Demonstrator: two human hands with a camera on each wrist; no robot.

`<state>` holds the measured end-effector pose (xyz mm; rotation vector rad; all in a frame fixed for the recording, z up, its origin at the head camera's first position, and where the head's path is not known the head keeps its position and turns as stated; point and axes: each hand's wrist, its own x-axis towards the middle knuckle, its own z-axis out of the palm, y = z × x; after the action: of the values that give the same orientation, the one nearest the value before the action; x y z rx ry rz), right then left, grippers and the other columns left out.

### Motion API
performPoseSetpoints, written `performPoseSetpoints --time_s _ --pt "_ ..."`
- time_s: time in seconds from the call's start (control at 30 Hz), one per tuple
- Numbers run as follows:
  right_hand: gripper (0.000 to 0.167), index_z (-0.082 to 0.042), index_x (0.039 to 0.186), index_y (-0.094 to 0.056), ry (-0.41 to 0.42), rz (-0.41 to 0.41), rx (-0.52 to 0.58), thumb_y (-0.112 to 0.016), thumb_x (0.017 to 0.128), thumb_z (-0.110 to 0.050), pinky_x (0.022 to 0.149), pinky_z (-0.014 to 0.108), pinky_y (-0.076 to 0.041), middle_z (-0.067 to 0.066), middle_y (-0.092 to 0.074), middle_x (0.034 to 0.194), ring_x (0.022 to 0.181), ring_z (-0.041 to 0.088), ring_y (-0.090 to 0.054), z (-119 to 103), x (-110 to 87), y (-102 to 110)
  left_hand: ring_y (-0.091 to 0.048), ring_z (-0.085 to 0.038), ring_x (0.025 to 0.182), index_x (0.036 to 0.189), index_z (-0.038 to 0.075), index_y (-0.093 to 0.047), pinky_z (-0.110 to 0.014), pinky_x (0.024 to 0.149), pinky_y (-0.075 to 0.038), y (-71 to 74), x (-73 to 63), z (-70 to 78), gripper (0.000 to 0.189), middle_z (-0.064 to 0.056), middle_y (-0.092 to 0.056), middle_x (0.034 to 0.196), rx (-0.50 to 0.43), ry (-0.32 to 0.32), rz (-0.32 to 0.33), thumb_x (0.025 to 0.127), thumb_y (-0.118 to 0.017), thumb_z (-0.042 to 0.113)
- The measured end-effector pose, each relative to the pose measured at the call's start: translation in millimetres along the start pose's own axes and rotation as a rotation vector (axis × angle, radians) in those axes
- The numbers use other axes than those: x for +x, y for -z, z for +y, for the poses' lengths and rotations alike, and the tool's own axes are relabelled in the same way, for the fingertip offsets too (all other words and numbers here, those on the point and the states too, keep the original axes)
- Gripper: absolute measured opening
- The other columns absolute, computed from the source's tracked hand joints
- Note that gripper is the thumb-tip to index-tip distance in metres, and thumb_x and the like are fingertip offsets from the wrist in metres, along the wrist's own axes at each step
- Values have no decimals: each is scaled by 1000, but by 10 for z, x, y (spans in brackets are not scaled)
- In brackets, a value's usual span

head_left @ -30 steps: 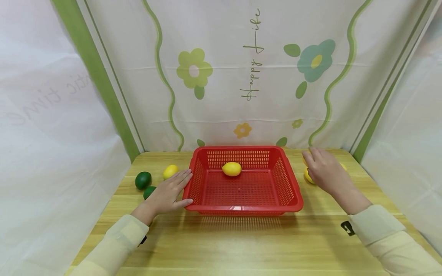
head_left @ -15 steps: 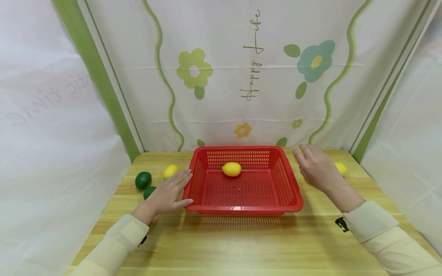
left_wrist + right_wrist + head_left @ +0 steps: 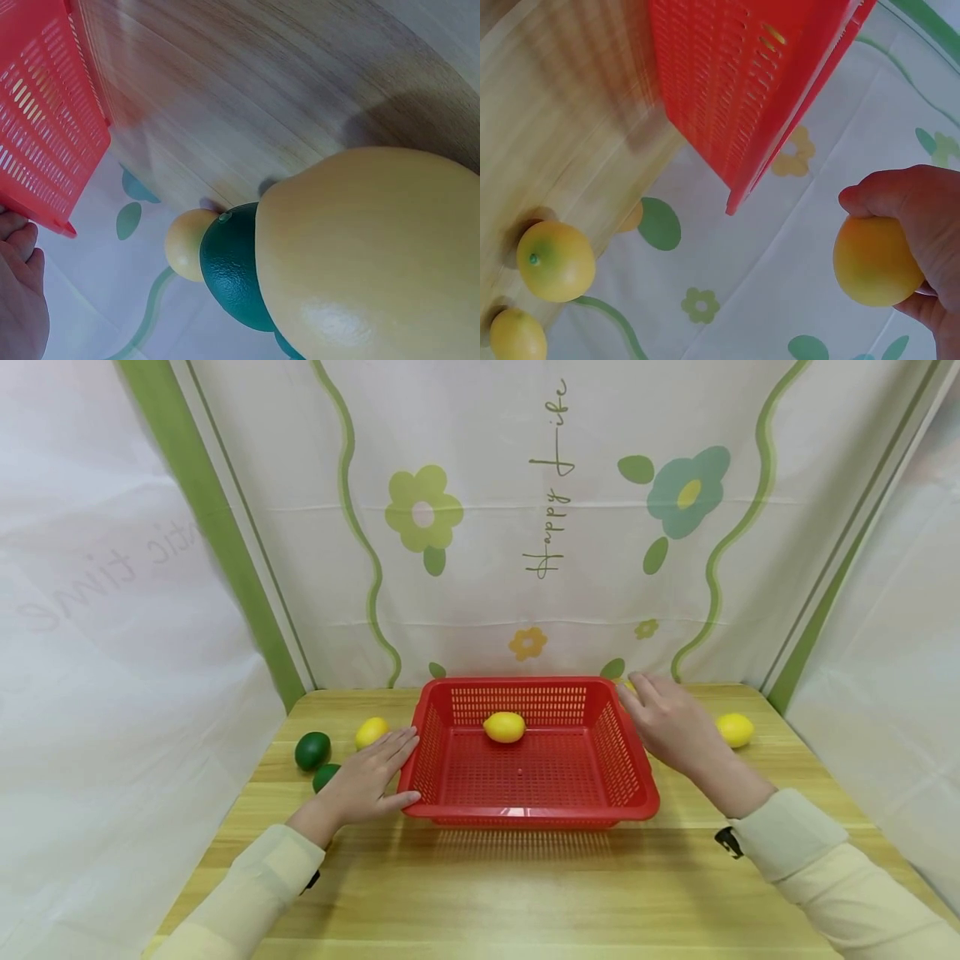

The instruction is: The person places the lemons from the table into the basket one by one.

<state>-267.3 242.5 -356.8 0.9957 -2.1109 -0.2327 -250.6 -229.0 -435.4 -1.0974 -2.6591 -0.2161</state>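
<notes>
My left hand (image 3: 367, 781) lies with straight fingers along the left rim of a red plastic basket (image 3: 528, 814), thumb at the near corner. One lemon (image 3: 505, 727) lies inside, toward the back wall. Raised beside the basket's right rim, my right hand (image 3: 671, 722) grips a rounded yellow-orange fruit (image 3: 876, 261) between thumb and fingers. The head view shows only a sliver of this fruit above the fingertips. Another lemon (image 3: 733, 730) rests on the table right of that hand. A rounded yellow fruit (image 3: 555, 261) with a green tip also shows in the right wrist view.
Left of the basket are a yellow fruit (image 3: 371, 732) and dark green fruits (image 3: 312, 751), one partly behind my left hand. A large yellow fruit (image 3: 367, 255) fills much of the left wrist view. A flower-print cloth (image 3: 480, 593) hangs behind the wooden table (image 3: 495, 902).
My right hand has moved left toward the basket's right rim with the yellow-orange fruit, uncovering the lemon on the right. My left hand stays on the left rim.
</notes>
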Motion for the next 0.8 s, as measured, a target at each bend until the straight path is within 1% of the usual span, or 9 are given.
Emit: performPoseSetpoints --time_s 0.2,0.33,0.43,0.57,0.67,0.8 --pt "45 11 110 -60 30 -1 -4 -74 68 8 73 48 -56 30 -57 102 86 43 -59 -50 73 -14 -30 -32 141 146 -2 -39 -47 112 -28 -8 4 -5 80 -16 -34 153 1 8 -7 90 -59 51" --pt "43 10 110 -60 47 2 -5 -73 69 8 73 46 -55 29 -58 103 87 42 -59 -79 119 -21 -30 -33 141 147 -2 -38 -47 112 -28 -5 6 -4 81 -16 -34 153 7 9 -13 91 -57 53" --pt "41 10 110 -60 56 -4 -4 -71 70 10 74 45 -55 29 -58 103 88 41 -59 -111 153 -30 -30 -33 141 147 -2 -38 -47 112 -28 -2 8 -1 81 -16 -34 153 4 12 -16 90 -58 52" --pt "41 11 109 -61 63 10 11 -72 70 12 77 47 -55 29 -58 103 89 42 -60 -159 198 -54 -30 -33 141 147 -2 -38 -47 112 -28 -1 8 5 80 -16 -34 153 -1 20 -20 90 -60 51" --pt "40 11 109 -62 67 27 18 -72 70 12 77 48 -56 30 -59 104 89 42 -61 -195 232 -75 -29 -32 141 147 -1 -38 -47 112 -28 -1 6 7 81 -16 -33 154 1 26 -26 90 -59 51" --pt "38 10 109 -63 72 27 12 -72 72 10 76 47 -56 30 -60 105 90 42 -62 -233 270 -103 -29 -32 142 147 -2 -37 -46 113 -27 -2 5 6 81 -16 -33 154 8 22 -28 91 -57 53"
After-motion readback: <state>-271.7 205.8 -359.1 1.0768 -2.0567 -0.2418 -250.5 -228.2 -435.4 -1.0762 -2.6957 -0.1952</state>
